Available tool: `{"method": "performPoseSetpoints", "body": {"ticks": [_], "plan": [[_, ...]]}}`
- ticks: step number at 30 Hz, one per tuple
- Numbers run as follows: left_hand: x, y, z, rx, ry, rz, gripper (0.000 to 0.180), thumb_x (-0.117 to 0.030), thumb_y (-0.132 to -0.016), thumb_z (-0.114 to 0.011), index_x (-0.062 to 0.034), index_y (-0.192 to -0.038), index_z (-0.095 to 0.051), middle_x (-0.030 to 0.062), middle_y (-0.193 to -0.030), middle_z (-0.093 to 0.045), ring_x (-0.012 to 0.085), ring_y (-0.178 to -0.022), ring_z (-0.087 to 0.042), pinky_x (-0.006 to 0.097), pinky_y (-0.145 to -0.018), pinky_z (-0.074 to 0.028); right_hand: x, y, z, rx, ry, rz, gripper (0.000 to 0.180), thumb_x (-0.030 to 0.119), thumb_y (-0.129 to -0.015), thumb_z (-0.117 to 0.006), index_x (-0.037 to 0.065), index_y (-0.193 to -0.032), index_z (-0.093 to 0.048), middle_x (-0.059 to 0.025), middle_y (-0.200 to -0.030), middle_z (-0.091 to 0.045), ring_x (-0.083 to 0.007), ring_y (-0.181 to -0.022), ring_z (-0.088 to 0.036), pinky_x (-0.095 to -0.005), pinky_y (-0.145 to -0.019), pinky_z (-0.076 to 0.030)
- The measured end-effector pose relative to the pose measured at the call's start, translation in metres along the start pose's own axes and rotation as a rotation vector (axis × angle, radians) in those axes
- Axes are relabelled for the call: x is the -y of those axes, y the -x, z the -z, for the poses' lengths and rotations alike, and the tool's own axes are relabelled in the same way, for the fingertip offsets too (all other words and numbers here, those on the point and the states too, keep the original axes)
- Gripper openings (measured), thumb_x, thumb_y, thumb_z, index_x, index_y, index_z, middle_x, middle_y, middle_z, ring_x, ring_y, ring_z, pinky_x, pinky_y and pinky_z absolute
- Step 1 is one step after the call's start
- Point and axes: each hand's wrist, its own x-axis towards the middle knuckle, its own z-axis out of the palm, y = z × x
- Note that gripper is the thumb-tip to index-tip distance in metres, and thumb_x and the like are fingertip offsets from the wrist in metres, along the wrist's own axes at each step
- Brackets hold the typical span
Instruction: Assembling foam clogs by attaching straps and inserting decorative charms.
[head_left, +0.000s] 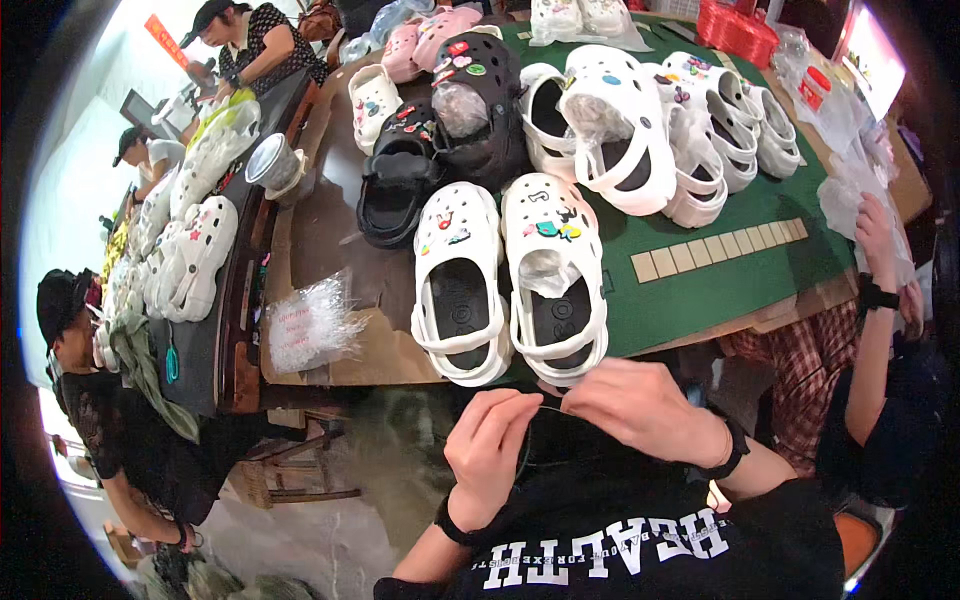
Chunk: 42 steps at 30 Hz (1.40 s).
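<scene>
My left hand (490, 450) and my right hand (645, 412) are raised in front of the table's near edge, both pinched closed. A thin strand (552, 408) runs between their fingertips; its material is too fine to make out. Just beyond my hands stands a pair of white clogs, heels toward me. Colourful charms sit on the left clog (457, 222) and the right clog (540, 200). Crumpled clear plastic (548, 272) is tucked inside the right one. My hands are close to the heel straps, and the right fingers overlap the right clog's heel edge.
More white clogs (625, 180) and black clogs (480, 150) crowd the far side. A bundle of clear plastic strips (315, 325) lies left, a row of pale tiles (720, 250) right. People work at a dark table (290, 110) on the left; another person's hand (876, 240) holds plastic at right.
</scene>
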Motion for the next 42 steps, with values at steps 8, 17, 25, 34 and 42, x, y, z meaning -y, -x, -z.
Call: {"method": "performPoseSetpoints", "body": {"ticks": [8, 17, 25, 34, 42], "plan": [[0.005, -0.018, -0.006, -0.016, -0.100, -0.099, 0.031, 0.005, -0.076, -0.077, -0.0038, -0.106, -0.072, 0.0116, -0.102, -0.066, 0.0259, -0.091, -0.065, 0.034, -0.076, -0.053, -0.011, -0.001, 0.003, -0.056, -0.180, -0.126, 0.015, 0.014, -0.090, -0.065, 0.004, -0.100, -0.065, -0.0091, -0.093, -0.068, -0.0272, -0.091, -0.067, -0.0370, -0.075, -0.053], [0.040, -0.060, 0.022, 0.273, -0.539, -0.038, 0.021, -0.016, -0.085, -0.071, -0.0049, -0.102, -0.067, 0.0106, -0.102, -0.066, 0.0301, -0.101, -0.061, 0.048, -0.107, -0.037, -0.018, -0.032, -0.004, -0.200, 0.252, 0.161, 0.005, 0.007, -0.076, -0.061, 0.003, -0.079, -0.060, -0.0096, -0.092, -0.054, -0.0264, -0.094, -0.057, -0.0380, -0.084, -0.050], [0.030, -0.064, 0.034, 0.289, -0.262, 0.138, 0.018, -0.014, -0.082, -0.074, -0.0036, -0.097, -0.069, 0.0111, -0.094, -0.068, 0.0315, -0.093, -0.061, 0.041, -0.089, -0.044, -0.024, -0.041, 0.015, -0.188, -0.106, 0.070, 0.006, 0.005, -0.080, -0.066, 0.002, -0.083, -0.062, -0.0129, -0.095, -0.050, -0.0315, -0.094, -0.053, -0.0390, -0.081, -0.047], [0.037, -0.076, 0.042, 0.370, -0.022, 0.320, 0.026, -0.019, -0.099, -0.054, -0.0016, -0.100, -0.073, 0.0113, -0.085, -0.071, 0.0204, -0.079, -0.064, 0.031, -0.074, -0.049, -0.053, -0.074, 0.058, -0.148, 0.215, 0.132, 0.009, 0.010, -0.081, -0.071, 0.006, -0.088, -0.067, -0.0075, -0.091, -0.060, -0.0278, -0.087, -0.062, -0.0372, -0.071, -0.049], [0.047, -0.141, 0.059, 0.977, 0.112, 0.512, 0.026, -0.019, -0.094, -0.060, 0.0030, -0.100, -0.073, 0.0068, -0.087, -0.073, 0.0096, -0.081, -0.063, 0.026, -0.076, -0.050, -0.052, -0.109, 0.058, 0.342, 0.352, 0.243, 0.017, 0.013, -0.067, -0.072, 0.002, -0.068, -0.059, -0.0101, -0.075, -0.058, -0.0303, -0.078, -0.064, -0.0411, -0.064, -0.049]]}}
